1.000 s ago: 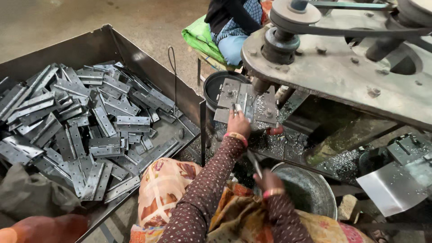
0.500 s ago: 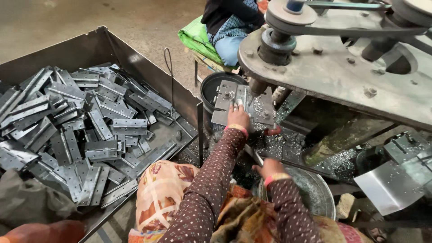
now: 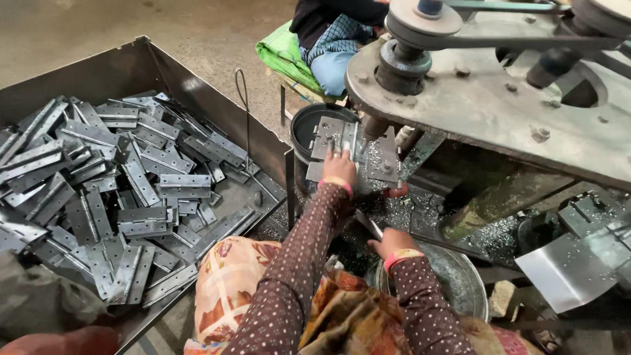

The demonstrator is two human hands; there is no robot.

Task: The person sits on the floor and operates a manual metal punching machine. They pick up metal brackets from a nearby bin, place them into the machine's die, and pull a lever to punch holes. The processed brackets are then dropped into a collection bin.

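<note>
Hinge plate (image 3: pixel 335 136) under left hand (image 3: pixel 340 167), grip flat on it; right hand (image 3: pixel 389 240) pinches a metal strip (image 3: pixel 367 223).

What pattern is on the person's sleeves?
Small white dots on dark brown sleeves, clearest in the head view.

Left hand (image 3: pixel 340 167) lies on a dull grey sheet-metal hinge (image 3: pixel 334 138), matt w/ faint sheen. Just beyond it, jig plate (image 3: pixel 383 158): rough metal, dusted w/ bright swarf. Right hand (image 3: pixel 393 240) sits over a scuffed steel bowl (image 3: pixel 460 279). Sleeves (image 3: pixel 296 263): soft dotted cloth.
</note>
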